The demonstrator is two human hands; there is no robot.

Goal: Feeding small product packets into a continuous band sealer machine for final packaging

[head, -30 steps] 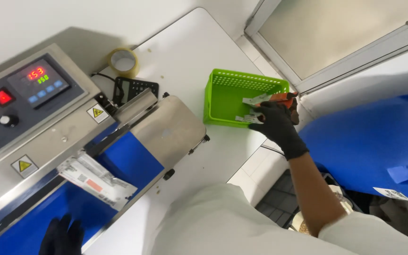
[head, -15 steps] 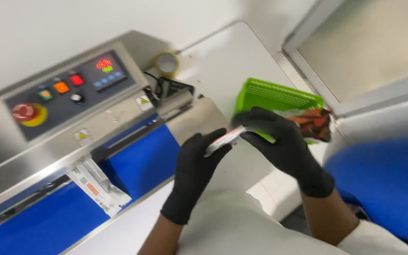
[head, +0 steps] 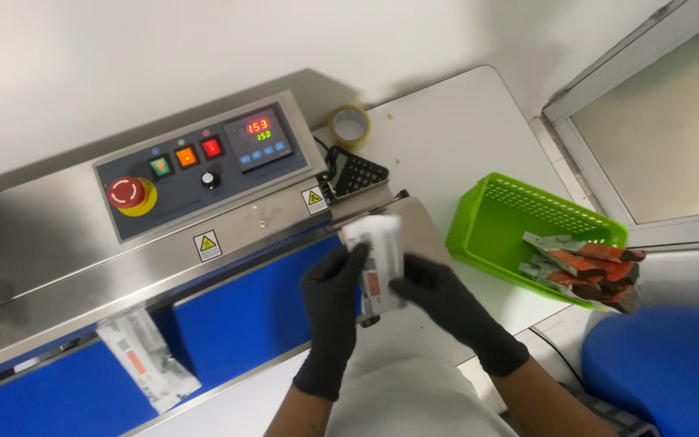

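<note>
Packet (head: 378,263) moved down over sealer belt (head: 260,311); left hand (head: 333,295), right hand (head: 430,291) fingers closed on it.

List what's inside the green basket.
The green basket holds a pile of orange-and-grey flat packets, bunched at its right end and poking over the rim. The rest of its floor looks bare. Whatever lies under the pile is covered.

Basket (head: 502,217) lies right of the sealing machine (head: 204,243), tape roll (head: 349,125) behind.

Both black-gloved hands meet in front of the torso. The left hand (head: 332,303) pinches with curled fingers (head: 348,260). The right hand (head: 438,295) grips opposite, forearm bare.
</note>
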